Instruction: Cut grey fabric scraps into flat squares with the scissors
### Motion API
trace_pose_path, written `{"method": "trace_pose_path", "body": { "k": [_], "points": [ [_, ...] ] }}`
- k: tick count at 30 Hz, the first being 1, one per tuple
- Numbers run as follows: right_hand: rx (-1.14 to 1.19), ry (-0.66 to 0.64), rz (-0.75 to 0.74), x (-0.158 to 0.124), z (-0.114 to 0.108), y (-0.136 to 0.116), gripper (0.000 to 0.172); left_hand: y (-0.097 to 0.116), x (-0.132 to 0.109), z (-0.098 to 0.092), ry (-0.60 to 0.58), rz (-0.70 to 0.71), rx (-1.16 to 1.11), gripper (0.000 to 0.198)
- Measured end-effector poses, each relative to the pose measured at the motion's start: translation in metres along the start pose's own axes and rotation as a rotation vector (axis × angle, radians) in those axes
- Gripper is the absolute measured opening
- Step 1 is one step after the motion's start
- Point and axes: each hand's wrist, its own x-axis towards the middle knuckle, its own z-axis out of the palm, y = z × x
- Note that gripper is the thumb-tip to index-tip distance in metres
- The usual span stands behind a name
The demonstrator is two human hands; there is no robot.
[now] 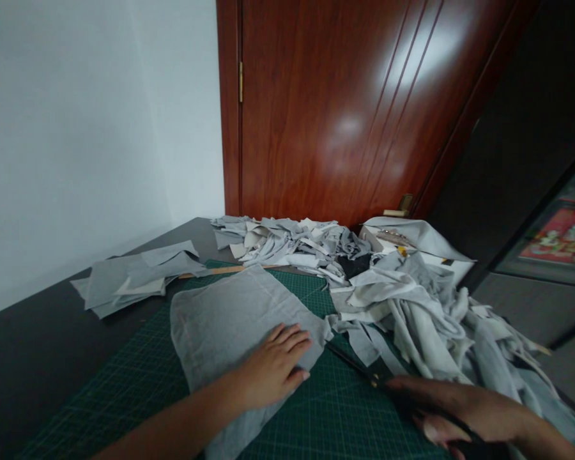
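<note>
A large piece of grey fabric lies spread on a green cutting mat. My left hand rests flat on the fabric's right part, fingers stretched out. In my right hand is a pair of black scissors, pointing up and left. The tips of the blades are by the fabric's right corner, where the cloth bunches up; whether they touch it I cannot tell. Part of the scissor handles is hidden by my right hand, which is slightly blurred.
Flat grey pieces lie at the left on the dark table. A heap of scraps sits at the back, before the brown door. A bigger cloth pile and a white box stand at the right.
</note>
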Motion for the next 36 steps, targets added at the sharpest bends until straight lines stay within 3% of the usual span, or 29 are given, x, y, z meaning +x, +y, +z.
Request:
{"method": "trace_pose_path", "body": {
  "k": [4, 10, 23, 36],
  "points": [
    [-0.098, 0.045, 0.046, -0.009, 0.015, -0.019, 0.096, -0.002, -0.003, 0.005, 0.107, 0.032, -0.047, 0.042],
    [-0.146, 0.043, 0.032, -0.008, 0.026, -0.036, 0.095, -0.007, -0.001, 0.01, 0.253, 0.075, -0.086, 0.018],
    [-0.11, 0.091, 0.014, 0.017, 0.03, -0.058, 0.091, -0.003, -0.002, 0.007, 0.159, 0.22, 0.135, 0.019],
    [0.086, 0.014, -0.026, 0.029, 0.015, -0.037, 0.097, -0.003, -0.002, 0.008, 0.169, 0.242, 0.129, 0.019]
  ]
}}
